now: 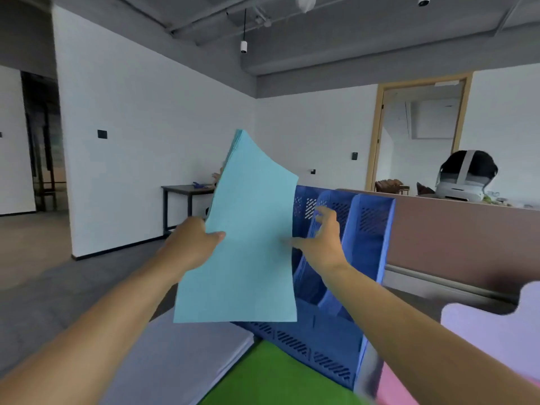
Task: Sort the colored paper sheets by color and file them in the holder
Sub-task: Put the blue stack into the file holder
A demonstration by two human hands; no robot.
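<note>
My left hand (193, 244) grips a stack of light blue paper sheets (248, 235) by its left edge and holds it upright in the air, its top curling back. The sheets hang in front of the left end of the blue file holder (368, 244), which has several slanted, perforated dividers. My right hand (321, 241) hovers at the stack's right edge with its fingers spread; its thumb reaches toward the paper and its fingers lie near a divider. Whether the thumb touches the paper is unclear.
On the desk lie a grey-lilac stack (175, 363) at the left, green sheets (274, 381) in the middle, pink sheets (391, 390) and lavender sheets (491, 331) at the right. A brown partition (455, 244) stands behind the holder, with a headset (464, 176) on it.
</note>
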